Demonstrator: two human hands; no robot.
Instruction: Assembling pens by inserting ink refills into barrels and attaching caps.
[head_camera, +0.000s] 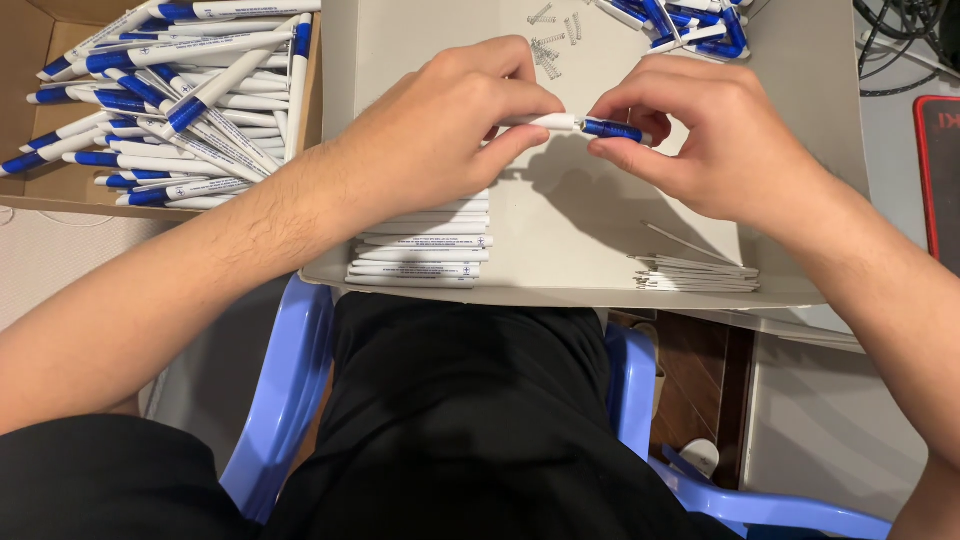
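Pens everywhere in this one. At the centre top of the frame a white pen barrel (548, 122) met a blue grip piece (612, 130), end to end, over the grey cardboard tray (600, 230). The left hand (440, 130) was pinched closed on the white barrel, thumb beneath and fingers curled over the top. The right hand (700, 140) was closed on the blue piece, fingertips bunched round it, wrist bent inward. Both forearms came in from the lower corners and angled toward the middle.

By the look of it, the work was well under way but far from over. A brown box (40, 190) in the upper left held a heap of finished blue-and-white pens (170, 100). Below the left hand, a neat stack of white barrels (425, 250) waited on the tray, with thin refills (695, 272) lower right, small metal springs (548, 45) at the top, and more blue pieces (690, 22) at the upper right. The person sat on a light blue plastic chair (290, 390), the tray apparently across the lap.
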